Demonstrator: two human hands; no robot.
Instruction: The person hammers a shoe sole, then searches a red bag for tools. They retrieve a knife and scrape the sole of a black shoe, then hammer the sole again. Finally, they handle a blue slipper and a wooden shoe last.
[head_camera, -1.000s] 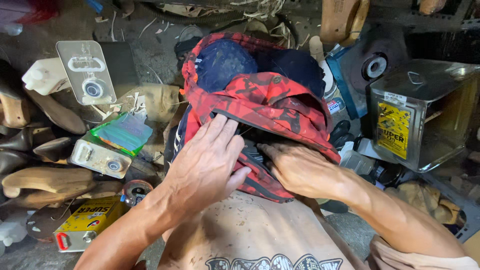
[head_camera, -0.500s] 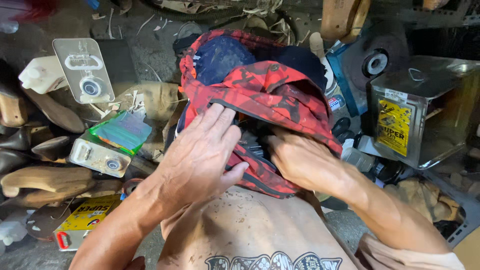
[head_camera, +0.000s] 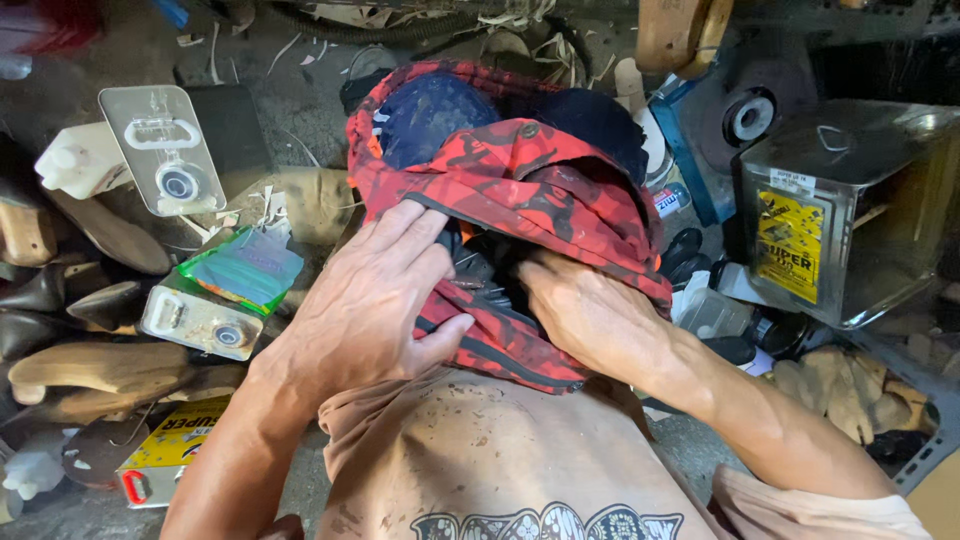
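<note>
Left hand (head_camera: 375, 300) and right hand (head_camera: 590, 315) press rumpled red camouflage cloth (head_camera: 520, 185), perhaps a bag.

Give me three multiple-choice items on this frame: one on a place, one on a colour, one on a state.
1. Where is the square metal can with the yellow label?
A. Right of the bag
B. Left of the bag
C. On the person's lap

2. What colour is the bag's outer fabric?
A. Plain green
B. Red with black patches
C. White

3. What are the hands doing?
A. Both resting apart from the bag
B. Both pressed on the bag at its opening
C. One lifting a can

Key: 1 A, the metal can sits at the right, past the bag. 2 B, its cloth is red with black patches. 3 B, the left hand lies flat on the flap and the right hand has its fingers at the dark opening.
</note>
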